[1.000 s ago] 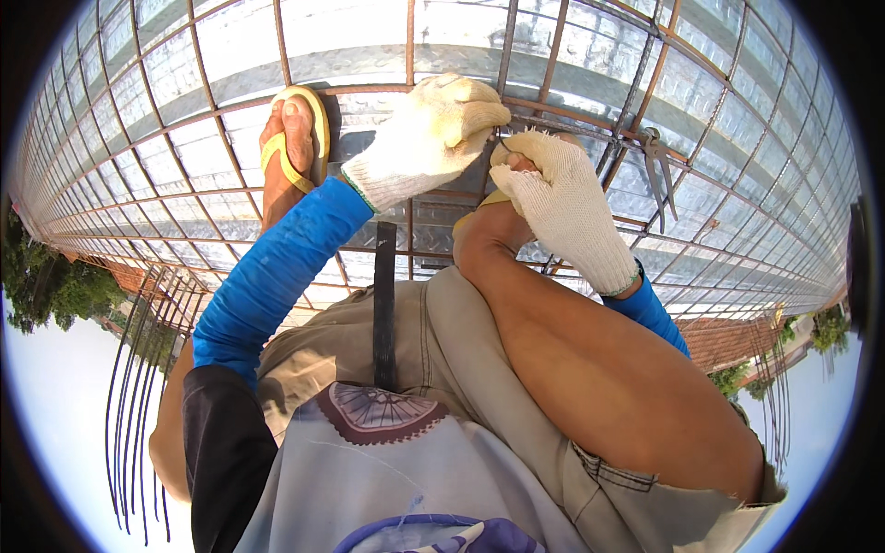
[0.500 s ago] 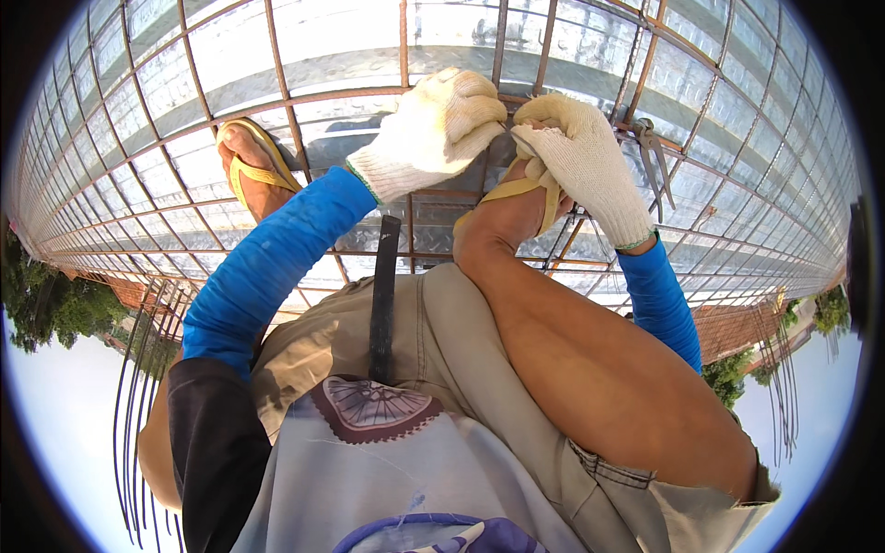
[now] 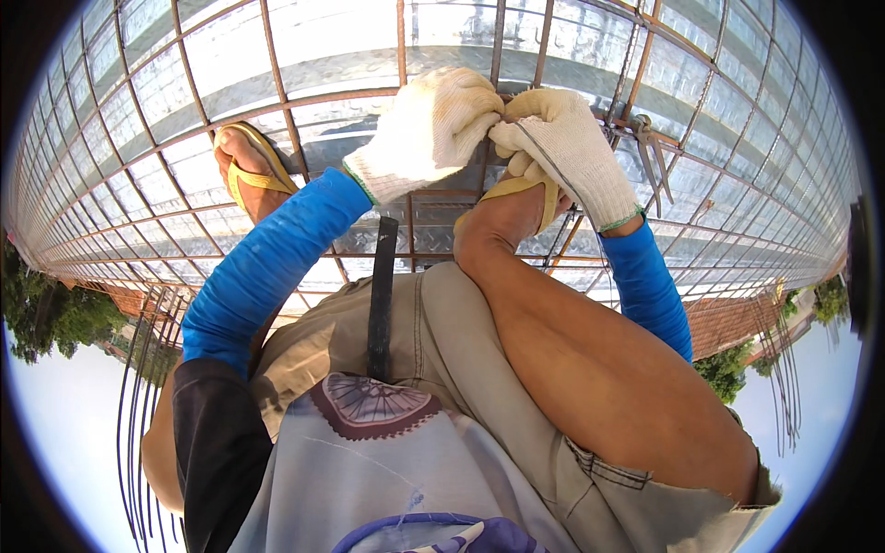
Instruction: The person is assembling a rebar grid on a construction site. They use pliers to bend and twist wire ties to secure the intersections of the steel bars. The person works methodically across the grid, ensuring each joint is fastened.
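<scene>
My left hand (image 3: 441, 129), in a white knitted glove, is closed over a crossing of the rusty rebar mesh (image 3: 403, 41). What its fingers hold is hidden. My right hand (image 3: 567, 152), gloved alike, is closed in a pinch right beside it, the fingertips of both nearly meeting. A thin dark strand, which looks like wire (image 3: 546, 158), runs from its fingers across the glove. To the right of that hand, a pair of pincers (image 3: 653, 164) hangs on the mesh with its handles apart.
Shiny corrugated metal decking (image 3: 341, 69) lies under the mesh. My feet in yellow flip-flops (image 3: 261, 166) stand on it. A black strap-like piece (image 3: 383, 295) rises at my waist. Upright bars (image 3: 138, 405) stick out at the left edge, with trees (image 3: 55, 300) beyond.
My right hand has moved slightly left and turned, closing in on my left hand. The thin strand on its glove now shows. My left hand has hardly moved.
</scene>
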A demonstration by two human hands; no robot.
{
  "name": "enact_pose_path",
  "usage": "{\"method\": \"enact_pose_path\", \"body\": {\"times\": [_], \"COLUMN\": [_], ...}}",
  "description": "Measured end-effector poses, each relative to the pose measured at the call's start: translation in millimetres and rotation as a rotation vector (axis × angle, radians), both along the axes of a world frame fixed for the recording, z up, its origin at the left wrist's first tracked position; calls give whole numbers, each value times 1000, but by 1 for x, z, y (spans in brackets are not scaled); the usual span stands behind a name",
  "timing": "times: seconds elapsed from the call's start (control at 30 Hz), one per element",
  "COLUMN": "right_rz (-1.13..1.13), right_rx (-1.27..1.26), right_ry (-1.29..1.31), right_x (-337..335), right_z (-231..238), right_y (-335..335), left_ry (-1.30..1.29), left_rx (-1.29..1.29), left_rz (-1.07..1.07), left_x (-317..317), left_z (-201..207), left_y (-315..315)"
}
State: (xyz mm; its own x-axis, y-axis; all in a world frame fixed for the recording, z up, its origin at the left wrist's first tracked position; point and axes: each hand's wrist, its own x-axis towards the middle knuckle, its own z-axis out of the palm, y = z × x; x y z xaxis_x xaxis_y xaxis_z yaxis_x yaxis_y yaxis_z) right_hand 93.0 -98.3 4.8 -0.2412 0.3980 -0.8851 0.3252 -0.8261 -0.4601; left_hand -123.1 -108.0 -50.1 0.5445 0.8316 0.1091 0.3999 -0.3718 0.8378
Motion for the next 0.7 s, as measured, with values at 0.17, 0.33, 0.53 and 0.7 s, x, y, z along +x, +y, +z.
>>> {"method": "enact_pose_path", "body": {"times": [0.17, 0.33, 0.53, 0.7], "right_rz": [375, 282, 130, 2], "right_rx": [780, 885, 643, 548], "right_ry": [-323, -476, -365, -131], "right_x": [-9, -29, -35, -16], "right_z": [-26, -21, -26, -57], "right_y": [-40, -61, -63, -90], "left_ry": [85, 191, 352, 373], "left_rx": [-95, -72, 152, 203], "left_rz": [-138, -243, -395, -449], "left_x": [-6, -2, 4, 7], "left_z": [5, 18, 36, 41], "left_y": [18, 35, 50, 58]}}
